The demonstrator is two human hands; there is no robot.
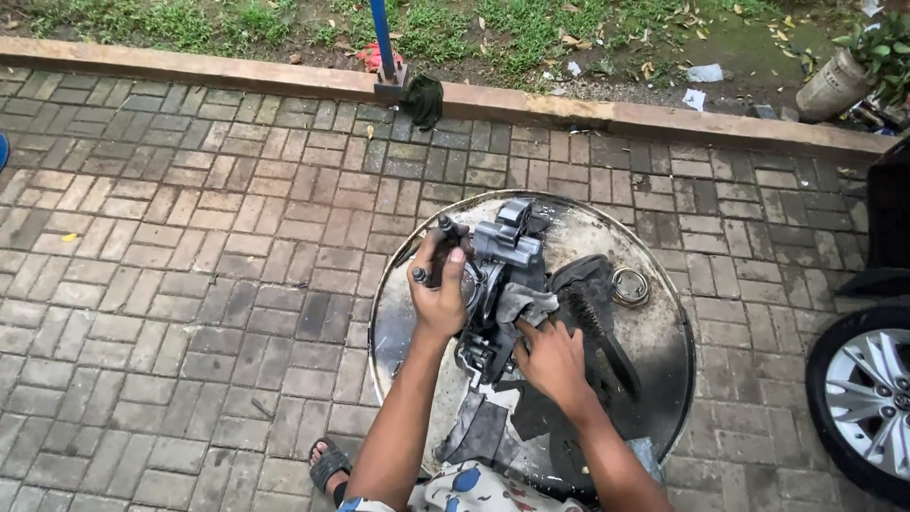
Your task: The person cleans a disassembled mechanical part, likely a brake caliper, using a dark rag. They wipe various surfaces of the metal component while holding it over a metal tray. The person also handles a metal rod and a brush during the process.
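On the far left I see only the brick paving [171,284]. Moving right, a sandalled foot [329,465] stands beside the round metal drum top [664,341], which serves here as the desk. My left hand [441,289] is closed around the left side of a grey metal caliper-like part [502,275], the thumb up near two bolts [431,251] that stick out; I judge this grip keeps the part steady and upright. The part stands on the drum top near its middle, with its long axis running from near me to away, the blocky end pointing toward the curb [664,118]. My right hand [550,360] presses a grey rag [523,305] against the lower right of the part, fingers bent around the cloth, probably for wiping. Right of it lie a dark brush [592,313] and a small metal ring [630,285]. A car wheel [867,398] is at the far right.
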